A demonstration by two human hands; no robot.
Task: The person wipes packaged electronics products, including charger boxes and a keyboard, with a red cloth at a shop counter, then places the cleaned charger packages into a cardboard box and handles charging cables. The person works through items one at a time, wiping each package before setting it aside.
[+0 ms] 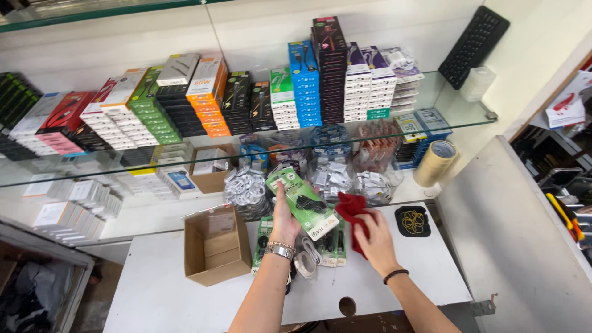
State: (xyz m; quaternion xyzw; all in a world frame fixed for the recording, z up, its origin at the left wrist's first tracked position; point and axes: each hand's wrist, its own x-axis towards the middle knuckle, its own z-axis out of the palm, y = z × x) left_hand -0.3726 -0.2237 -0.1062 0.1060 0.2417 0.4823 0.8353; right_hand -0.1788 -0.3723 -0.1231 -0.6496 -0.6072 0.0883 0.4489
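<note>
Bright, even light; glass shelf (pixel 468 123) reflects softly; edges bend.

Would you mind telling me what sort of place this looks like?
Probably a small phone-accessory shop: stacked boxes of cables fill a glass shelf, and the left hand holds a green packaged charger while the right hand holds a red cloth.

A white worktop (pixel 401 277) stands before a pale wall (pixel 259 31); a glass shelf (pixel 456 120) spans above it, brightly lit.
</note>
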